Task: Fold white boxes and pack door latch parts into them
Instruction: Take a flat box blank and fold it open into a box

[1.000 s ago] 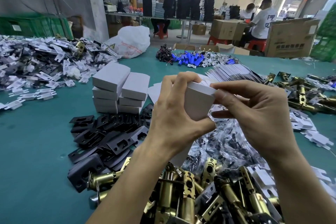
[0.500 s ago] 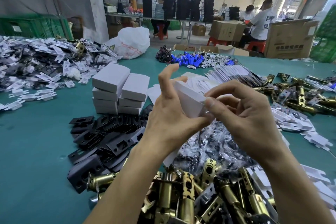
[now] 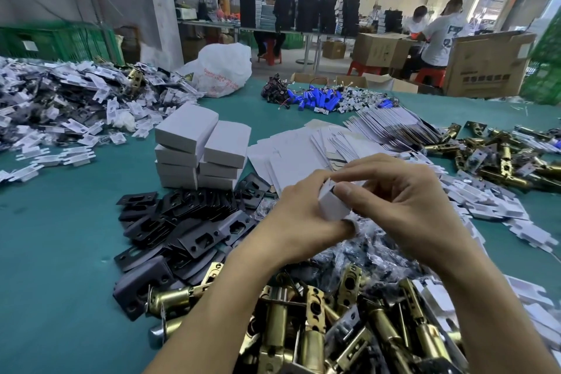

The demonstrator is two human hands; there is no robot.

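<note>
A small white box [image 3: 332, 205] is held above the table by both hands, over a heap of clear bagged parts [image 3: 375, 247]. It is gripped by the left hand [image 3: 299, 215], with fingers curled round its near side. Its top edge is pinched by the right hand [image 3: 403, 203], with the thumb laid on the front face. Much of the box is hidden by fingers, so whether it is closed cannot be told.

Folded boxes [image 3: 200, 152] are stacked in two columns to the left. Flat box blanks [image 3: 291, 152] are spread just behind the hands, and a fanned row of blanks [image 3: 394, 126] is seen further back. Black strike plates [image 3: 188, 222] are piled left of the forearms. Brass latches [image 3: 318, 322] are heaped under the forearms, with a second latch heap [image 3: 510, 158] at the right. White plastic inserts [image 3: 60, 106] are heaped at far left. Blue batteries [image 3: 315, 100] and a white plastic bag [image 3: 223, 70] are seen at the far edge.

The table [image 3: 54, 252] is covered in teal. A workshop is shown behind it, with cardboard cartons [image 3: 485, 67], green crates [image 3: 57, 39], seated people [image 3: 440, 36] and strip lights overhead.
</note>
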